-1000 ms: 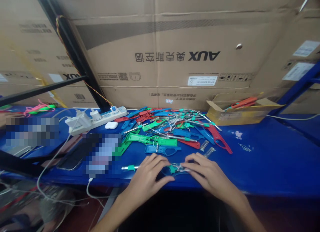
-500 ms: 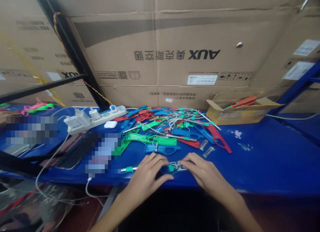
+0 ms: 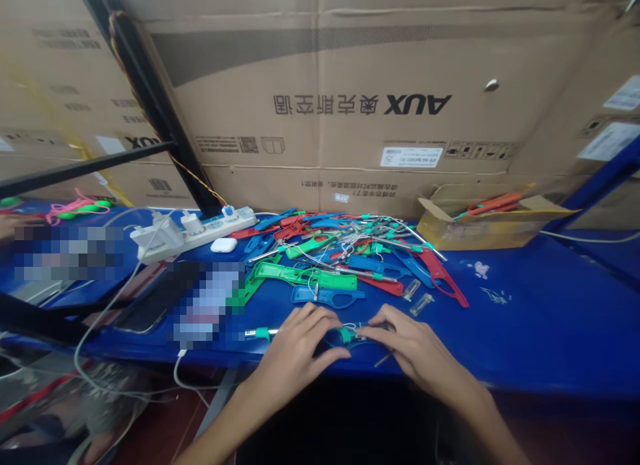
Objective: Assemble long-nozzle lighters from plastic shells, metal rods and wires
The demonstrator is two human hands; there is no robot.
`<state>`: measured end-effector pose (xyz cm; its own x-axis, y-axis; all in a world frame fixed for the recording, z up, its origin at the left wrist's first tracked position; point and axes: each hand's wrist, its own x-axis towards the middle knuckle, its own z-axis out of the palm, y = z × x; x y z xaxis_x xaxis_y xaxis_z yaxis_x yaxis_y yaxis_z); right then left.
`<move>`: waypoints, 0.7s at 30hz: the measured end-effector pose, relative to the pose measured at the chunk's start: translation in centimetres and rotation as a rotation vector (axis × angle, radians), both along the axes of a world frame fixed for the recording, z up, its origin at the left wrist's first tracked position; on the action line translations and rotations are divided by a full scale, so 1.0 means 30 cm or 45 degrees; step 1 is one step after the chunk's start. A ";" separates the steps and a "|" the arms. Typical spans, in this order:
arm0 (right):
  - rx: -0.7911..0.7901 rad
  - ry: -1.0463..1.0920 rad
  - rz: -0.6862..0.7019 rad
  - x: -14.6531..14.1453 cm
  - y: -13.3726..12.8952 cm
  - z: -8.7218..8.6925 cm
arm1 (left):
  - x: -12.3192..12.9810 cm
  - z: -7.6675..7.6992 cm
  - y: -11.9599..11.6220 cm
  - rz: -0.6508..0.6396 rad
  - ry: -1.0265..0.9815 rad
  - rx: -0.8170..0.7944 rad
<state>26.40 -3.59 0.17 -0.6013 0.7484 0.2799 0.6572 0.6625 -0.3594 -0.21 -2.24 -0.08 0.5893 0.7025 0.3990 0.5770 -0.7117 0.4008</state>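
Note:
Near the table's front edge, my left hand [image 3: 306, 341] is closed over a half-assembled long-nosed lighter. Its metal tube with a teal collar [image 3: 261, 333] sticks out to the left of the hand. Between my hands show a teal inner part [image 3: 346, 334] and a thin white wire. My right hand [image 3: 417, 345] pinches at the lighter's other end; its fingertips hide what they grip. Below that hand pokes out a thin dark rod [image 3: 383, 360], whose kind I cannot tell. Just beyond lies a blue handle shell [image 3: 327, 297].
Behind my hands is a pile of red, green and blue lighter shells, tubes and wires [image 3: 350, 248]. Two clear small tanks [image 3: 421, 304] lie to its right. An open carton [image 3: 485, 228], power strip [image 3: 200, 233], earphone case [image 3: 223, 245] and phones [image 3: 207, 305] surround it. Another person's hand [image 3: 17, 228] is far left.
The thin dark rod now shows below my right hand, which has tilted slightly. My left hand stays around the lighter. The whole view has shifted a little.

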 end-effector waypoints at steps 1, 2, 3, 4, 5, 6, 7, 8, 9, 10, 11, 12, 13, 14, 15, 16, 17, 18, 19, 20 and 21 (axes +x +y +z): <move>-0.008 -0.005 -0.002 0.000 0.000 0.001 | 0.000 0.000 -0.001 -0.002 0.000 -0.002; -0.014 -0.010 -0.005 0.000 0.000 0.002 | 0.000 0.001 -0.001 -0.004 -0.001 -0.004; -0.019 -0.017 -0.008 -0.001 0.000 0.003 | 0.000 0.002 -0.001 -0.007 -0.001 -0.006; -0.014 -0.024 -0.012 -0.001 -0.001 0.003 | 0.001 0.002 -0.002 -0.008 -0.002 -0.008; 0.001 -0.029 -0.013 -0.002 -0.001 0.002 | 0.002 0.003 -0.001 -0.009 -0.004 -0.007; 0.020 -0.033 -0.015 -0.003 -0.002 0.001 | 0.002 0.004 -0.001 -0.009 -0.003 -0.005; 0.043 -0.034 -0.022 -0.003 -0.004 -0.001 | 0.003 0.004 -0.001 -0.007 0.000 -0.002; 0.066 -0.032 -0.031 -0.004 -0.006 -0.002 | 0.003 0.005 -0.001 -0.004 0.005 0.001; 0.087 -0.030 -0.044 -0.005 -0.009 -0.002 | 0.004 0.005 -0.001 -0.001 0.014 0.005; 0.100 -0.029 -0.059 -0.006 -0.011 -0.002 | 0.004 0.005 -0.001 0.003 0.025 0.008; 0.104 -0.033 -0.074 -0.009 -0.015 0.000 | 0.004 0.005 -0.002 0.008 0.036 0.012; 0.105 -0.039 -0.092 -0.013 -0.018 0.002 | 0.005 0.005 -0.002 0.016 0.045 0.017; 0.105 -0.046 -0.109 -0.018 -0.021 0.005 | 0.005 0.005 -0.002 0.024 0.051 0.025; 0.104 -0.049 -0.124 -0.025 -0.023 0.007 | 0.006 0.005 -0.003 0.031 0.057 0.034; 0.108 -0.047 -0.137 -0.033 -0.025 0.009 | 0.008 0.005 -0.003 0.036 0.061 0.043; 0.122 -0.043 -0.143 -0.042 -0.026 0.009 | 0.010 0.005 -0.004 0.040 0.066 0.053; 0.140 -0.043 -0.142 -0.051 -0.026 0.008 | 0.012 0.005 -0.005 0.044 0.072 0.061; 0.156 -0.048 -0.135 -0.060 -0.024 0.005 | 0.014 0.006 -0.006 0.046 0.077 0.068; 0.165 -0.055 -0.128 -0.068 -0.022 0.002 | 0.016 0.006 -0.007 0.047 0.079 0.073; 0.167 -0.062 -0.124 -0.074 -0.020 0.000 | 0.018 0.006 -0.008 0.050 0.079 0.076; 0.164 -0.065 -0.123 -0.078 -0.017 -0.002 | 0.018 0.006 -0.008 0.053 0.073 0.078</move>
<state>24.05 -4.09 0.10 -0.5445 0.7633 0.3478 0.7353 0.6338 -0.2399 0.34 -2.48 0.10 0.5834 0.7022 0.4081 0.6274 -0.7087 0.3226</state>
